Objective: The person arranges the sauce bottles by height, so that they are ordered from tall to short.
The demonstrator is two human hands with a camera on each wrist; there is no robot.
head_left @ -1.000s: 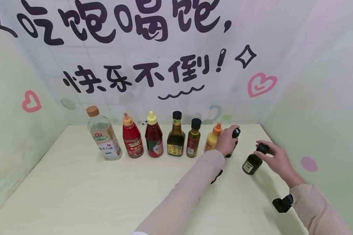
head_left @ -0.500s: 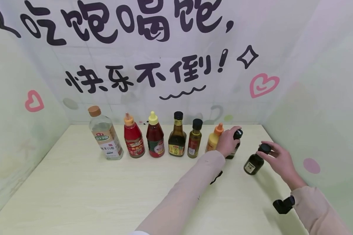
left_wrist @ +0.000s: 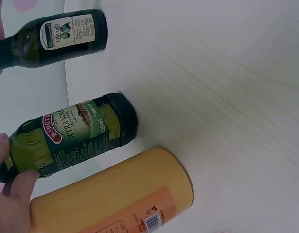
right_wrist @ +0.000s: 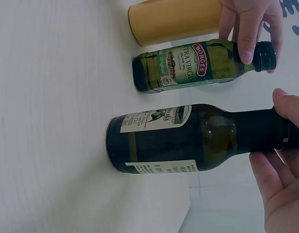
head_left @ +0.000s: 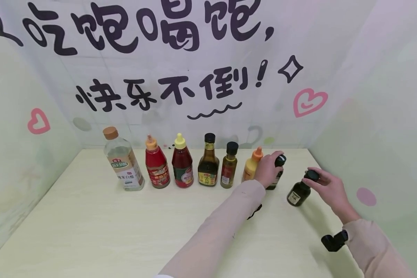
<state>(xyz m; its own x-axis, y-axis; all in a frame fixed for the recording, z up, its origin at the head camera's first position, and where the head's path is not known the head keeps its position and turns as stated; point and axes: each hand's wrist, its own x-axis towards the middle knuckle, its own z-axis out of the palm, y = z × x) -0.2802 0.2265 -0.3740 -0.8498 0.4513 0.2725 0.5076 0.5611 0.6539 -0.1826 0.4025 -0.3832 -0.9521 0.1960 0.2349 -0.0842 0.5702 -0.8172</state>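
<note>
My left hand (head_left: 266,170) pinches the neck of a green Borges olive oil bottle (left_wrist: 76,133), just below its black cap. This bottle stands at the right end of the row in the head view, partly behind that hand. Close beside it is a yellow squeeze bottle (head_left: 250,169) with an orange nozzle. Farther right, my right hand (head_left: 330,189) holds a darker olive oil bottle (right_wrist: 164,138) by its neck and cap, with thumb and fingers on opposite sides. The dark bottle leans slightly in the head view. A gap separates the two olive oil bottles.
Along the back wall stand a vinegar bottle (head_left: 125,170), two red sauce bottles, a brown seasoning bottle (head_left: 208,166) and a small oil bottle (head_left: 228,170). The pale tabletop (head_left: 107,231) stretches in front of them. Walls enclose the left, back and right.
</note>
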